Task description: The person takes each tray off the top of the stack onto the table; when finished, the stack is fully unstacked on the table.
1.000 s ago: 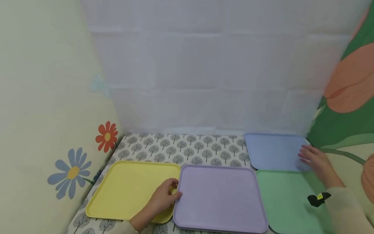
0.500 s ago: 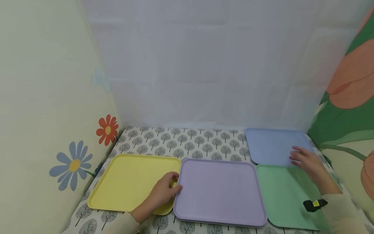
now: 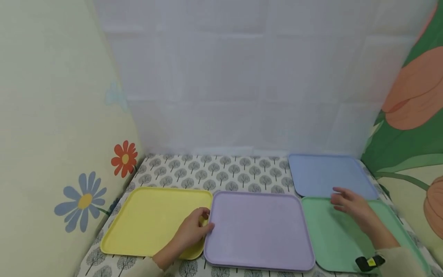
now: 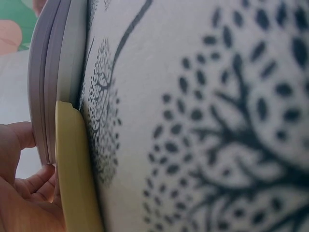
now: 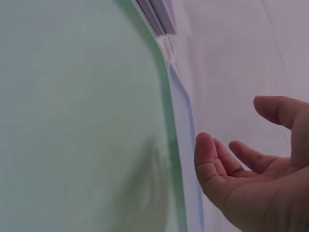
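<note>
A purple tray [image 3: 259,231] lies at the middle front, on top of a stack whose layered edges [image 4: 48,72] show in the left wrist view. At its left rim my left hand [image 3: 192,229] pinches the tray, thumb on the upper side and fingertips at the edge. Part of that hand is over the yellow tray [image 3: 152,219]. My right hand [image 3: 354,209] hovers above the green tray [image 3: 332,234], near its far edge. Its fingers are loosely bent and hold nothing, as the right wrist view shows. Behind the green tray lies a blue tray [image 3: 328,175].
A white cloth printed with grey trees [image 3: 221,173] covers the table. A white sheet [image 3: 221,88] hangs at the back. Flower-printed walls [image 3: 83,202] rise at left and right. A black strap piece [image 3: 370,262] sits on the right cuff.
My right hand has moved left and toward me, from over the blue tray to over the green one. The left hand stays at the purple tray's edge. The head view shifts slightly.
</note>
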